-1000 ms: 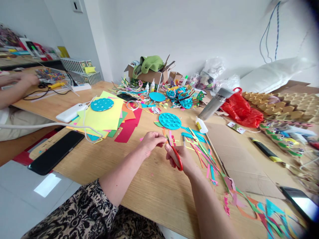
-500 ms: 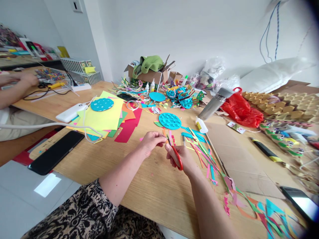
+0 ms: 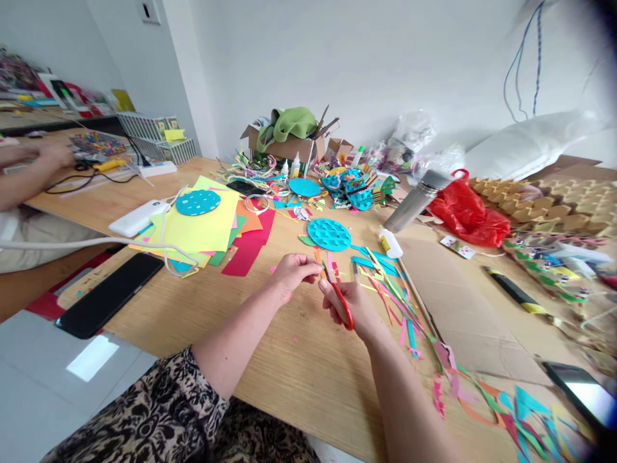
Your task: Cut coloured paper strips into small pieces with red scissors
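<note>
My right hand [image 3: 348, 303] is closed around the red handles of a pair of scissors [image 3: 346, 310], whose blades point up and to the left. Close beside it, my left hand [image 3: 297, 275] pinches a narrow orange paper strip [image 3: 318, 257] near the blade tips. Whether the blades touch the strip I cannot tell. Just beyond my hands lies a blue paper oval [image 3: 329, 235] with raised flaps, a green piece at its left edge. Loose coloured paper strips [image 3: 395, 299] spread to the right of my right hand.
Coloured paper sheets [image 3: 197, 225] lie left, near a black phone [image 3: 110, 292] and a white cable. A glue bottle [image 3: 389, 243], a metal flask [image 3: 417, 199] and a cardboard sheet [image 3: 463, 308] are to the right. Another person's hands [image 3: 53, 157] show at far left.
</note>
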Demonstrator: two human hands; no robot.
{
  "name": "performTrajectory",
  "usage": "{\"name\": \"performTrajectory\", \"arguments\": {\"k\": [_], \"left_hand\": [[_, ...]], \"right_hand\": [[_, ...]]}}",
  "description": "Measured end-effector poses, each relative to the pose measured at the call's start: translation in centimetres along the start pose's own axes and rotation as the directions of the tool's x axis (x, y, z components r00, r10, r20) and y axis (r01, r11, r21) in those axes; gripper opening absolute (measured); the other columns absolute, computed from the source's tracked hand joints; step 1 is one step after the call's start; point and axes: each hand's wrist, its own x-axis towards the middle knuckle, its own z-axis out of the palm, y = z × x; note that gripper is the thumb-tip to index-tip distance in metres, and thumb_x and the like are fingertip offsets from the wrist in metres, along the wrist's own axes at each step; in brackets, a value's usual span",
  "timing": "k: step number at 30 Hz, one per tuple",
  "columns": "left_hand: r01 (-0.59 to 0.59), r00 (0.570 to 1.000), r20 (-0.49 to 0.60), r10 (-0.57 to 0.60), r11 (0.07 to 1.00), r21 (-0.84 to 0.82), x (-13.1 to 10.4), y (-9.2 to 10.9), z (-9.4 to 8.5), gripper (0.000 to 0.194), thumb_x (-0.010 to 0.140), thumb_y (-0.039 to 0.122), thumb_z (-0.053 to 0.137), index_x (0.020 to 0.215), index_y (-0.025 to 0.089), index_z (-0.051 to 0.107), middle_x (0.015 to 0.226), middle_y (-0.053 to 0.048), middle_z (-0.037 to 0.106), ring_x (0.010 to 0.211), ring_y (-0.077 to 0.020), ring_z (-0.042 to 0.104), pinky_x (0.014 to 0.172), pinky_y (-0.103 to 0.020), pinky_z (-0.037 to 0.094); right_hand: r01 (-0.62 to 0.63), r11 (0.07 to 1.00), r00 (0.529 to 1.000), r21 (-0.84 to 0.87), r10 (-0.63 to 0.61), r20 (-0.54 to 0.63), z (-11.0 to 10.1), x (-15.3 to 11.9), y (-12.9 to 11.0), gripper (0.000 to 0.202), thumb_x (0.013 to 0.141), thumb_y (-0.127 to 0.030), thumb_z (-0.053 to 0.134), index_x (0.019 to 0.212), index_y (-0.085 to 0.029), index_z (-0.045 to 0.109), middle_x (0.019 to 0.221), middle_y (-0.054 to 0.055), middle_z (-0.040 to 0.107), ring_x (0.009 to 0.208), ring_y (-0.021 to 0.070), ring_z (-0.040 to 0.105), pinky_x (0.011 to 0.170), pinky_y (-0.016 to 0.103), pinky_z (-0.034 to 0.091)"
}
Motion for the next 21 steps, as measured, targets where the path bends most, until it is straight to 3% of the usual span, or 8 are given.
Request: {"name": "performTrajectory", "arguments": {"k": [21], "left_hand": [[-0.031, 0.999, -0.038, 0.033, 0.998, 0.063, -0.07, 0.24, -0.02, 0.012, 0.058, 0.022, 0.067, 0.060, 0.012, 0.062, 0.053, 0.002, 0.055, 0.050, -0.0073, 0.048, 0.055, -0.023, 0.039]], "right_hand": [[0.015, 0.998, 1.000, -0.054, -0.016, -0.025, 0.08, 0.31, 0.47, 0.051, 0.073, -0.061, 0.057, 0.052, -0.015, 0.055, 0.036, -0.001, 0.046, 0.031, 0.0079, 0.042, 0.032, 0.018, 0.029]]}}
